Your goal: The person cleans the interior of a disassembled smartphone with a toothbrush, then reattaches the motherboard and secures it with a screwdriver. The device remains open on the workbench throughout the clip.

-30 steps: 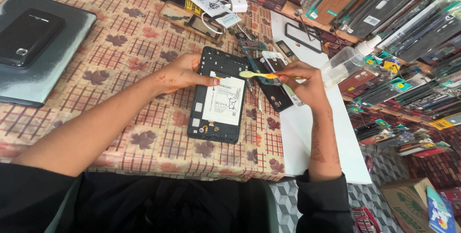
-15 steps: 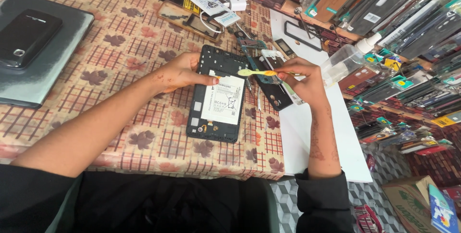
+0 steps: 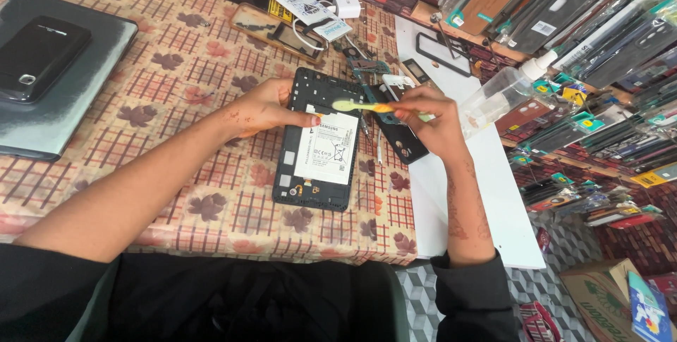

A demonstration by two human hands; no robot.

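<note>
Opened tablet [image 3: 317, 141] under brushing, back cover already off
Left hand [image 3: 264, 108] presses flat on its upper edge; right hand [image 3: 430, 113] pinches a toothbrush [image 3: 360, 106] above its white battery [image 3: 326, 148]; reassembly remains

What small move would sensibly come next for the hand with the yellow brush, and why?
Probably a short sweep of the yellow brush across the top of the opened tablet. Its head sits just above the white battery, the right hand grips the handle, and the left hand steadies the frame's upper left edge.

Toothbrush [image 3: 360, 106] handle hidden inside right hand [image 3: 430, 116].
</note>
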